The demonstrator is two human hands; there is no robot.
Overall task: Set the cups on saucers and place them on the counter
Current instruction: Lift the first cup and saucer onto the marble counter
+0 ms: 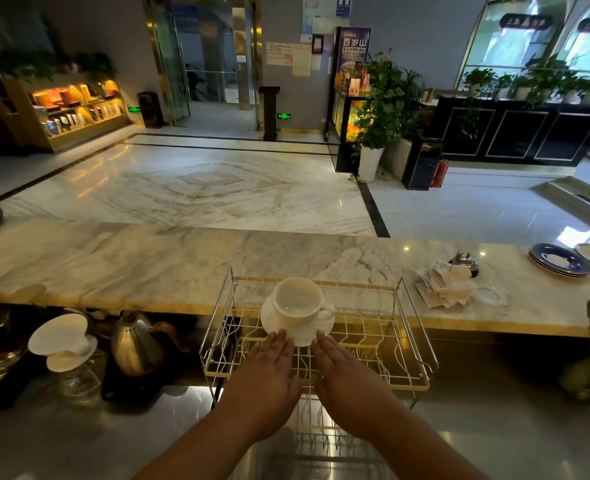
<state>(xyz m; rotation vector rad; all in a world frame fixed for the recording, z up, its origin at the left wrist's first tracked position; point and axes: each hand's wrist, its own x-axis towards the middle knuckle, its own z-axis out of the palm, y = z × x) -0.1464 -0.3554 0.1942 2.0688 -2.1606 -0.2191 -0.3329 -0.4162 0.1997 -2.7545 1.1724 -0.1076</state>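
A white cup (297,301) stands on a white saucer (303,337), handle to the right, both tipped slightly toward me. They sit just above the top tier of a wire dish rack (390,358). My left hand (265,372) meets the saucer's near left rim with its fingers stretched out. At the near right rim my right hand (349,375) does the same. My thumbs are hidden beneath. The marble counter (148,258) runs across just beyond the rack.
Left of the rack on the lower steel worktop stand a metal kettle (135,344) and a white dripper on a glass jug (61,336). On the counter to the right lie crumpled receipts (442,285), a bell (465,261), a glass dish (491,294) and stacked plates (560,259).
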